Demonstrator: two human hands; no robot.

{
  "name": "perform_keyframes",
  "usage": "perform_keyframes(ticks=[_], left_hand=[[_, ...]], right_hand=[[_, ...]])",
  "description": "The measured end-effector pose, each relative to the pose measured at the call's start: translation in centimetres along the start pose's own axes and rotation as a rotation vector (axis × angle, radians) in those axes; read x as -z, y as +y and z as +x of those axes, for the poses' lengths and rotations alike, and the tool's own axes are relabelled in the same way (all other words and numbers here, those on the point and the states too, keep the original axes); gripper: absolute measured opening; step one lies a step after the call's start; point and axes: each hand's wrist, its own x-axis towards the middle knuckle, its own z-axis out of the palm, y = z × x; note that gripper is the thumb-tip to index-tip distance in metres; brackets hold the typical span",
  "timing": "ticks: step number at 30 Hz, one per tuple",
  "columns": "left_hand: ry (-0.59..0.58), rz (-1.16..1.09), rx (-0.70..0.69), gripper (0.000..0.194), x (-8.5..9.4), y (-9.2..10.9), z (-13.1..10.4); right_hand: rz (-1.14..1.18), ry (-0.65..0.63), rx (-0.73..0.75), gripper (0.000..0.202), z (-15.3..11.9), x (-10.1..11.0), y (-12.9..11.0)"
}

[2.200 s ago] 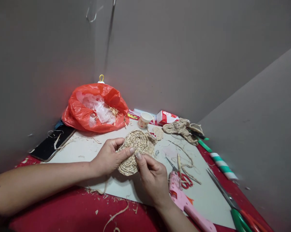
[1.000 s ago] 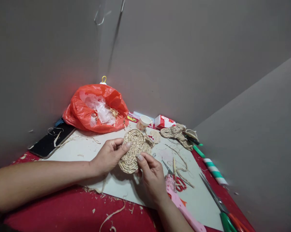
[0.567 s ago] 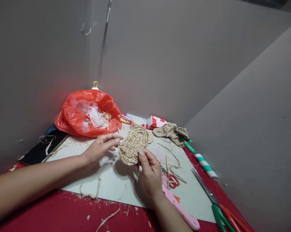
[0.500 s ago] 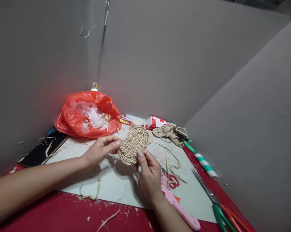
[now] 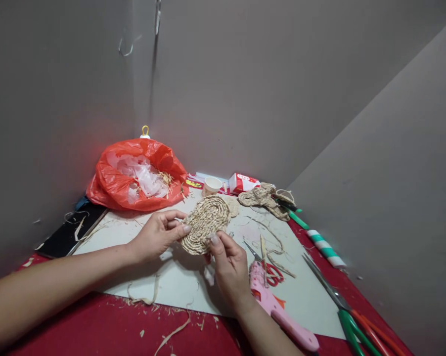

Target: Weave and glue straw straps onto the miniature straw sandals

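An oval coil of braided straw (image 5: 205, 223) is held up over the white board, tilted toward me. My left hand (image 5: 159, 233) pinches its left edge between thumb and fingers. At the lower right edge, my right hand (image 5: 228, 262) grips it with the thumb on top; the fingers underneath are partly hidden. Beside my right forearm lies a pink glue gun (image 5: 278, 311). Close to it are small scissors with red handles (image 5: 273, 275) and a loose braided straw cord (image 5: 273, 237).
A red plastic bag (image 5: 108, 185) of scraps stands at the back left, by a black flat object (image 5: 74, 230). Behind are a paper cup (image 5: 212, 185), a red-white box (image 5: 241, 183) and more braided straw pieces (image 5: 263, 195). Large scissors (image 5: 336, 296) lie right on the white board (image 5: 312, 301).
My left thumb has come further over the coil's left edge. Both hands keep hold of it. The whole view has shifted slightly, showing the right-hand things further right.
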Motion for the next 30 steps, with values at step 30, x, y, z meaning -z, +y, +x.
perform_keyframes(ticks=[30], left_hand=[[0.056, -0.037, 0.044, 0.048, -0.38, 0.32, -0.08]], right_hand=[[-0.052, 0.101, 0.050, 0.038, -0.12, -0.40, 0.54]])
